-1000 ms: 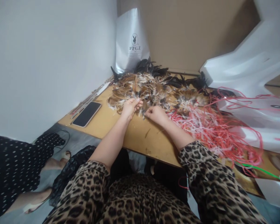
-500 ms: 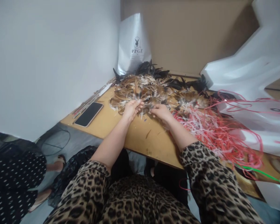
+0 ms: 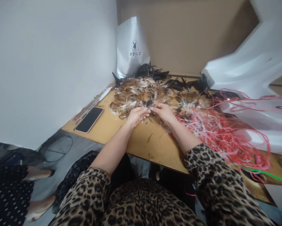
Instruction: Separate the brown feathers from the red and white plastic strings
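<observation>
My table (image 3: 112, 131) runs from near left to far right, a bare tan board at my edge. Across its far half spreads the feather pile (image 3: 143, 92): brown and tan plumes flecked with white in the middle, glossy black ones along the far rim. It lies just beyond my fingers, its near edge touching them. To the right of the pile sits a tangle of red and pink strips (image 3: 216, 131), trailing over white bags (image 3: 256, 72) at the far right. A white bag with a logo (image 3: 131, 47) stands upright against the far wall, behind the black feathers.

My left hand (image 3: 137, 115) and right hand (image 3: 163, 113) meet at the pile's near edge, fingertips almost touching each other. Both are drawn in, the fingers pinching a small tuft of feathers (image 3: 150, 110) between them; I cannot tell how many plumes it holds.

A dark phone (image 3: 89, 119) lies flat near the table's left edge, well apart from my left hand. On the floor at near left, another person's feet (image 3: 37, 188) show below a dotted skirt.
</observation>
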The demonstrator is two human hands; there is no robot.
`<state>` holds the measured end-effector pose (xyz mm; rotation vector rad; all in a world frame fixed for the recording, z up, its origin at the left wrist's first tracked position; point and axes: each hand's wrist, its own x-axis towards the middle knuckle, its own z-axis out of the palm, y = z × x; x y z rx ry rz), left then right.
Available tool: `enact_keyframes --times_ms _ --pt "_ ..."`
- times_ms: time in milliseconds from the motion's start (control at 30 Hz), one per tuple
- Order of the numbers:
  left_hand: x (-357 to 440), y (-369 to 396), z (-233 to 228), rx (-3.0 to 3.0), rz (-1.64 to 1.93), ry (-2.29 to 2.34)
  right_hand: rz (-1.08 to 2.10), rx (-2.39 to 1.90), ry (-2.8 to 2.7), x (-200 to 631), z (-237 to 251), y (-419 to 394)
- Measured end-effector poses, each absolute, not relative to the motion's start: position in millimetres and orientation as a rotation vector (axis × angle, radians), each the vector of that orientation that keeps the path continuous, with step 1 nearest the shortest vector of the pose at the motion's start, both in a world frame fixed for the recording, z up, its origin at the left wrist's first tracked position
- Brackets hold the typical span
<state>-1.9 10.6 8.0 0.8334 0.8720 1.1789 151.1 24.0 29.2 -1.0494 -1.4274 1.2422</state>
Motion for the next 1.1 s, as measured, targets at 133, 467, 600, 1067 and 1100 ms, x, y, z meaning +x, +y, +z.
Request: enact_keyframes --times_ms 133,467,600,1067,1100 --pt "-2 10 8 0.737 1.136 0.801 1.183 -1.029 -1.478 149 25 25" --pt "-5 10 8 0.591 1.016 0.675 1.071 -0.964 -1.56 151 23 25" --pt "-2 11 7 0.737 1.142 0.752 1.175 -1.005 -1.42 147 21 23" --pt "8 6 13 1.121 1.425 0.998 1.373 -1.088 -1.051 143 22 21" --pt "8 6 12 1.099 1.416 0.994 1.361 -1.083 -1.058 143 23 21"
